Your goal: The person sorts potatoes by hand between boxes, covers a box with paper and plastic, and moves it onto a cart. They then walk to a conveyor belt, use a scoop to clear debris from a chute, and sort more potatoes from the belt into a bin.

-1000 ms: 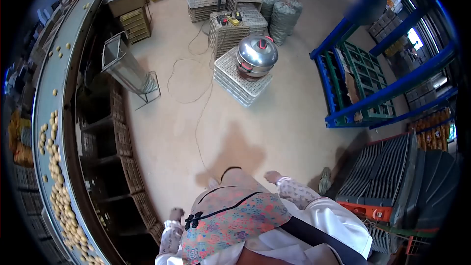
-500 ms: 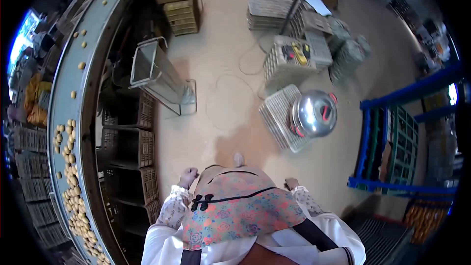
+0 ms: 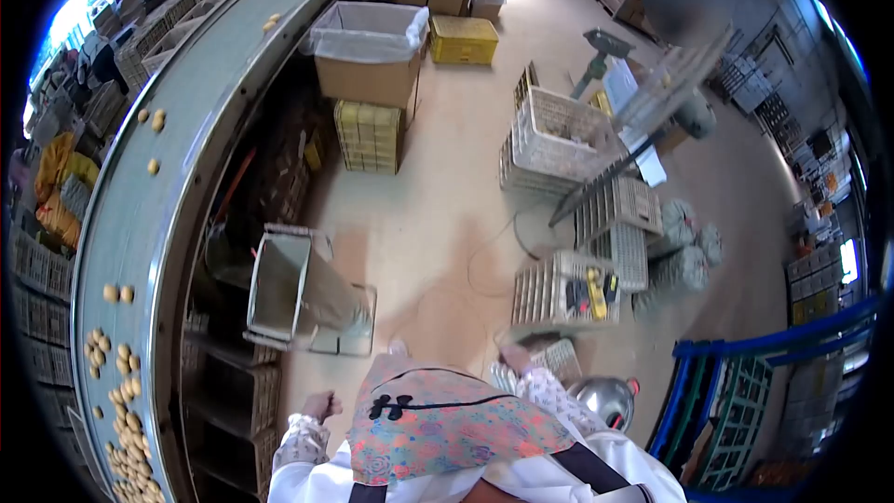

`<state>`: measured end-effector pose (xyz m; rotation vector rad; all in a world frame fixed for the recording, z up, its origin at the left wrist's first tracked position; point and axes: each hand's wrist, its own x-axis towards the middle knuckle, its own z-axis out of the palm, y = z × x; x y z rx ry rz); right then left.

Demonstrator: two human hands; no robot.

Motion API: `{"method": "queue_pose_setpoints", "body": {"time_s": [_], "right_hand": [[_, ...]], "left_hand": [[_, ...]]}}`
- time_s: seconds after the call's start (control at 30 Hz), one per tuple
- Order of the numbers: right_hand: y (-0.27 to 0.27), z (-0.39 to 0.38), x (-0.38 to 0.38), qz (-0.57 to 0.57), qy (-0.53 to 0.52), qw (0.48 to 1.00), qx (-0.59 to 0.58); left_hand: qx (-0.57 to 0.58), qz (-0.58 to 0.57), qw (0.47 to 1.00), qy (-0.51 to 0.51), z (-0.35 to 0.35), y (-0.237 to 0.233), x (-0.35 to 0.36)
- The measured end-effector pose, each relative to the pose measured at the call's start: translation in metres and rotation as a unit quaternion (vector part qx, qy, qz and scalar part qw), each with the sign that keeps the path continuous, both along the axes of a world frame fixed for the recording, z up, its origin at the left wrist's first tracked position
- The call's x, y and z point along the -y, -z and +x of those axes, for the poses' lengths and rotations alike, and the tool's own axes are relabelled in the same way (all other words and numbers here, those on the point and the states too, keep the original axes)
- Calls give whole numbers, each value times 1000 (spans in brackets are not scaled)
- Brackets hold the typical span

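Observation:
My left hand [image 3: 321, 405] hangs at my side, its fingers curled into a loose fist with nothing seen in it. It is nearest to the metal stand [image 3: 300, 291] that carries an open-topped bag. On the other side, my right hand [image 3: 515, 357] is held low in front of a pale crate [image 3: 562, 360] on the floor; its fingers are small and blurred. Beside my right sleeve sits a shiny metal pot [image 3: 607, 400] with red handles, partly hidden. A flowered apron [image 3: 447, 419] covers my front.
A conveyor belt [image 3: 200, 130] carrying potatoes [image 3: 130, 410] runs along the left, above dark crates [image 3: 233, 396]. Ahead stand a lined carton [image 3: 368, 74], a yellow bin [image 3: 464, 41] and white crates [image 3: 563, 135]. Yellow and black tools [image 3: 596, 293] lie on another crate. A blue rack [image 3: 684, 401] stands right.
My view has tilted up and moved forward, bringing the bag stand and crates closer. The pot has slipped down beside my right arm. My left hand has swung lower, my right hand forward.

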<state>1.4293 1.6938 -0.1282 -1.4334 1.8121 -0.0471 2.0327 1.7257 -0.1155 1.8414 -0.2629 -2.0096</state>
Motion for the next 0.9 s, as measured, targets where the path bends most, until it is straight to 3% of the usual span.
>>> {"method": "queue_pose_setpoints", "body": {"time_s": [0.03, 0.07, 0.1, 0.13, 0.17, 0.2, 0.3, 0.37, 0.43, 0.47, 0.5, 0.57, 0.63, 0.67, 0.7, 0.73, 0.77, 0.8, 0.83, 0.9], "right_hand": [[-18, 0, 6, -17, -228, 962, -147], [36, -30, -5, -119, -244, 959, -82], [27, -31, -5, -113, -178, 976, -60], [-40, -18, 19, 2, -125, 990, -72], [-20, -33, 29, 115, -145, 975, -123], [37, -64, 26, 107, -119, 984, -83], [31, -82, 114, 176, -73, 979, -69], [44, -99, 201, 167, -79, 981, -61], [71, -128, 307, 111, -131, 983, -71], [98, -147, 366, 14, -165, 982, -88], [35, -144, 442, 161, -136, 975, -64], [9, -170, 563, 163, 49, 985, 0], [-21, -196, 691, -119, -130, 981, -83], [-13, -205, 754, -236, 9, 972, 5], [-50, -196, 811, -178, 120, 967, 134], [-101, -183, 869, -133, 244, 928, 250], [-136, -173, 921, -155, 229, 925, 261], [-183, -158, 963, -160, 205, 907, 330], [-221, -146, 1000, -163, 181, 884, 399], [-243, -142, 1069, -179, 104, 880, 428]], "left_hand": [[-14, -31, 999, 39, -31, -22, 67], [-19, -96, 988, 122, -58, -35, 132], [106, -239, 895, 362, -86, -83, 204], [172, -274, 864, 387, -111, -67, 264], [195, -278, 854, 393, -145, -106, 321], [191, -330, 848, 369, -181, -147, 373], [144, -389, 834, 364, -264, -181, 514], [157, -434, 795, 392, -307, -212, 588], [118, -407, 829, 365, -334, -196, 643], [99, -389, 844, 355, -343, -192, 667], [138, -375, 840, 366, -346, -195, 685], [205, -343, 832, 385, -349, -203, 713], [295, -455, 736, 406, -335, -196, 737], [334, -505, 682, 411, -333, -193, 750], [411, -428, 692, 412, -339, -212, 763], [388, -473, 733, 299, -335, -211, 780], [423, -500, 716, 239, -330, -200, 800], [392, -444, 799, 100, -344, -236, 829], [379, -473, 795, -30, -357, -244, 858], [365, -516, 766, -115, -376, -254, 930]]}}
